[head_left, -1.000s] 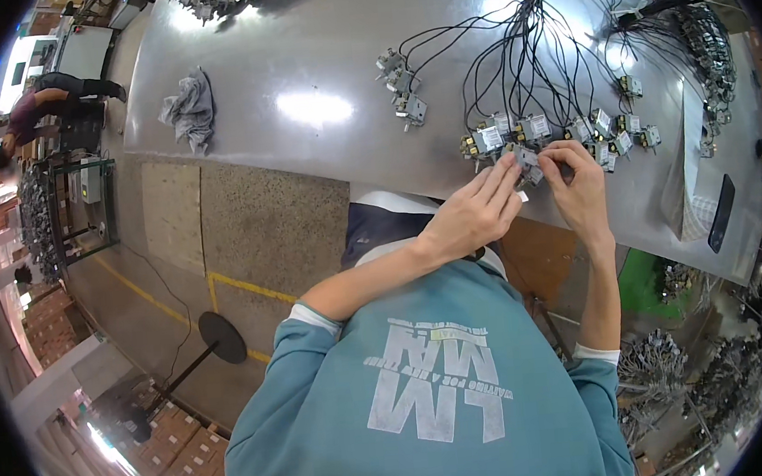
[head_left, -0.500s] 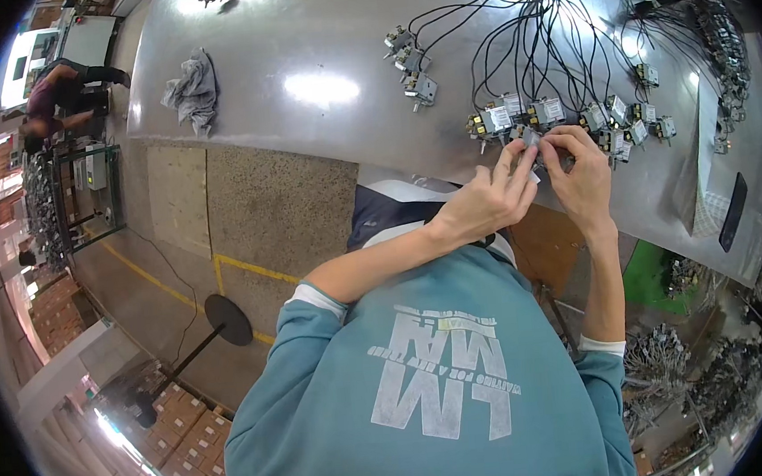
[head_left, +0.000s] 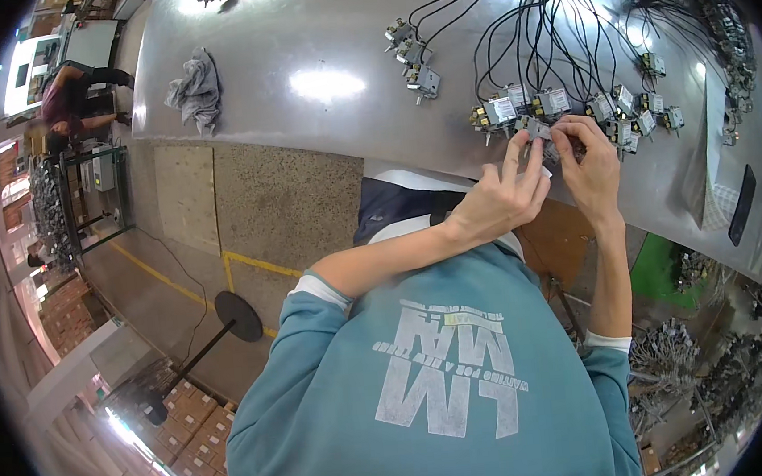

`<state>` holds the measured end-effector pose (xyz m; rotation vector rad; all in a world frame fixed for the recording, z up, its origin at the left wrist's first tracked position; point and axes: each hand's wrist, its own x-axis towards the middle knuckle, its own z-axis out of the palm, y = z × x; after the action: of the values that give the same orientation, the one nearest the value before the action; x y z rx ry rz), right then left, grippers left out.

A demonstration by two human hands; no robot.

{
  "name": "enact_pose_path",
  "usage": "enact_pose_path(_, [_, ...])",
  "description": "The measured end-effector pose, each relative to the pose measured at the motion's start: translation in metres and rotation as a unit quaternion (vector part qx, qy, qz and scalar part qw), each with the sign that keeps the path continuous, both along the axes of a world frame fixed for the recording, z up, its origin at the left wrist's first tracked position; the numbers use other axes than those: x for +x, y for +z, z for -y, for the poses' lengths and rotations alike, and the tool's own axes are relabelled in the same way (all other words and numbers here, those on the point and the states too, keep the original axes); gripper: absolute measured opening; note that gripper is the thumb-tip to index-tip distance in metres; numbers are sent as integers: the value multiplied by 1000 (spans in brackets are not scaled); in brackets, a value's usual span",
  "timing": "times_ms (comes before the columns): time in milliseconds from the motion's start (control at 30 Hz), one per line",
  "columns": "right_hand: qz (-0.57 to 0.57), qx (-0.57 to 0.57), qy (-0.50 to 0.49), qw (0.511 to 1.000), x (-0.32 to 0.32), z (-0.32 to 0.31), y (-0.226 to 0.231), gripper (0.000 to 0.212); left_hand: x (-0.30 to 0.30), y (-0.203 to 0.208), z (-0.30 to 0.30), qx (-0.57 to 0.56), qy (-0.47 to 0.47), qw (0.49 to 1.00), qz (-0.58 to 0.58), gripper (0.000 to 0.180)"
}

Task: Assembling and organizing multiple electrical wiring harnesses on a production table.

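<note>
We see our left hand (head_left: 503,200) with its fingers closed in on a small grey metal unit (head_left: 534,128), the index and middle tips pressed to it. On our right hand (head_left: 594,172), thumb and index finger pinch narrowly at the unit's right end; we cannot tell exactly where they grip. The unit sits just on our side of a row of similar units (head_left: 501,110), near the front edge of the worktop (head_left: 266,32). Its long axis seems to slant from upper left to lower right, though our fingertips hide part of it. Beyond the row, black cables (head_left: 550,19) fan away from us. To the left lie three more units (head_left: 423,80), then a broad stretch of shiny metal reaching a crumpled grey cloth (head_left: 197,91). To the right, near the side edge, we see a dark flat device (head_left: 743,205).
</note>
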<state>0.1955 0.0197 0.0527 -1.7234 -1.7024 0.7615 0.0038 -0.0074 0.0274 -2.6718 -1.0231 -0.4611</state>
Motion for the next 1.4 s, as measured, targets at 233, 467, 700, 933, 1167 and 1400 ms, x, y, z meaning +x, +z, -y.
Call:
enact_pose_path(233, [20, 22, 17, 999, -1, -1, 0, 12, -1, -3, -2, 2, -21, 1000, 2, 17])
enact_pose_path(467, [41, 44, 18, 998, -6, -2, -2, 12, 11, -3, -2, 16, 10, 999, -37, 20])
enact_pose_path(700, [130, 106, 41, 985, -14, -3, -5, 14, 20, 0, 0, 48, 68, 980, -179, 27])
enact_pose_path(933, [135, 170, -62, 974, -6, 1, 14, 17, 19, -5, -4, 41, 36, 985, -162, 23])
enact_pose_path(1167, [106, 162, -21, 981, 6, -4, 22, 16, 31, -7, -2, 41, 57, 979, -192, 27])
enact_pose_path(1400, [-87, 24, 93, 992, -18, -37, 23, 13, 10, -1, 8, -78, 5, 997, -18, 22])
